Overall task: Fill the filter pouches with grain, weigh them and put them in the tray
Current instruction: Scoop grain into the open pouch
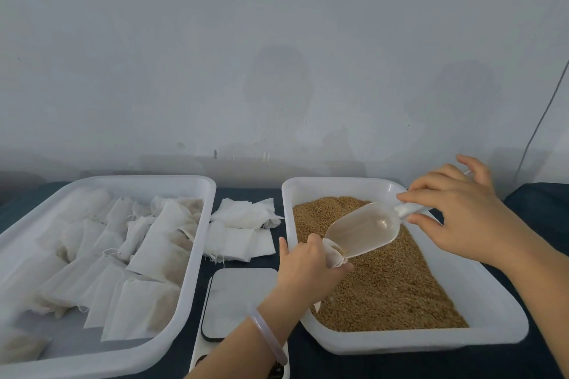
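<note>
Over the grain tray [483, 295] at 3 o'clock, left hand [304, 269] grips 1 pouch [332, 252] at its mouth, right hand [465, 215] pinches the scoop [363, 229] by the handle, and if that floppy mouth folds, grain [388, 289] probably spills outside it.

The tray at 9 o'clock [197, 255] and the tub at 3 o'clock [492, 301] both look like smooth white plastic with a slight sheen. The scoop [366, 229] is cloudy glossy plastic. The pouches [240, 243] are thin matt fabric with frayed edges. The grain [394, 286] looks rough and dull, and the table cover [538, 209] is dark matt cloth.
</note>
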{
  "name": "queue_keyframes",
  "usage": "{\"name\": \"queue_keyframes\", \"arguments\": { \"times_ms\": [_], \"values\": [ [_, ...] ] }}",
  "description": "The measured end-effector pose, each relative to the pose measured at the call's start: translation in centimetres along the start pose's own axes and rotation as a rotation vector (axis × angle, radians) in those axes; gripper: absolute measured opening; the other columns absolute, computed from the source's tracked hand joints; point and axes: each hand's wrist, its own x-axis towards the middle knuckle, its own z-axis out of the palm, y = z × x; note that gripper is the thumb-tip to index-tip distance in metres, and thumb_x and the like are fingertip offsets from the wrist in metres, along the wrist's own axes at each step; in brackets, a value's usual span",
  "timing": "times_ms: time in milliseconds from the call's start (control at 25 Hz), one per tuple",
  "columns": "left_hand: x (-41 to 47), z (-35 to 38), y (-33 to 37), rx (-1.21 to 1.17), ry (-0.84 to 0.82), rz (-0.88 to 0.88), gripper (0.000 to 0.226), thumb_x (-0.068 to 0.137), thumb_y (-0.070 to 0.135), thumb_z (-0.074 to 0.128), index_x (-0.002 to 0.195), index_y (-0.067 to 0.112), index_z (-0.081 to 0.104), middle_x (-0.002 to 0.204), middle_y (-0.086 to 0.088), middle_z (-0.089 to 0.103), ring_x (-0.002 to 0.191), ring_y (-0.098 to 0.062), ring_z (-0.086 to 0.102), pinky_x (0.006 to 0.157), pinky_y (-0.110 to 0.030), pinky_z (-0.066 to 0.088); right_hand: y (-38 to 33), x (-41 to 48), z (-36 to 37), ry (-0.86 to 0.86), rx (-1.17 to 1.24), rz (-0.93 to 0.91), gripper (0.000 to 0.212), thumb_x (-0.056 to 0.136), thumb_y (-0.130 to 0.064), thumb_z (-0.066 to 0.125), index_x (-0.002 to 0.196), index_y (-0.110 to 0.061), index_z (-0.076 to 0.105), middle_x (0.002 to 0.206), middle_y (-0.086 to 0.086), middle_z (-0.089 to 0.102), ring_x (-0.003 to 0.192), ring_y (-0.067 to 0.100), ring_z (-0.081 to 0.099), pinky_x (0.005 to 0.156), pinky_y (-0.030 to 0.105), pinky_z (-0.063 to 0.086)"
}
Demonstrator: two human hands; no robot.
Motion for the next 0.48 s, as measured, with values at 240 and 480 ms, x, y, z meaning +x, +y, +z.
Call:
{"name": "queue_keyframes", "arguments": {
  "times_ms": [240, 480],
  "values": [
    [-1.3, -0.2, -1.0, -0.190, 0.067, 0.027, 0.041, 0.087, 0.054, 0.053, 0.101, 0.016, 0.046, 0.101, 0.004, 0.055, 0.100, -0.016, 0.051, 0.093, -0.031, 0.040, 3.0, -1.9, 2.1, -0.276, -0.063, 0.430, 0.027, 0.088, -0.043, 0.056, 0.115, -0.040, 0.060, 0.117, -0.015, 0.059, 0.117, 0.013, 0.045, 0.108, 0.038, 0.005],
    [-1.4, -0.5, -1.1, -0.317, -0.068, -0.048, 0.042, 0.087, 0.051, 0.055, 0.107, 0.016, 0.048, 0.111, 0.003, 0.046, 0.105, -0.018, 0.050, 0.094, -0.035, 0.044, 1.6, -3.7, 7.9, -0.472, -0.220, 0.440, 0.026, 0.091, -0.042, 0.050, 0.116, -0.045, 0.054, 0.118, -0.024, 0.056, 0.117, 0.005, 0.041, 0.110, 0.043, 0.007]
  ]
}}
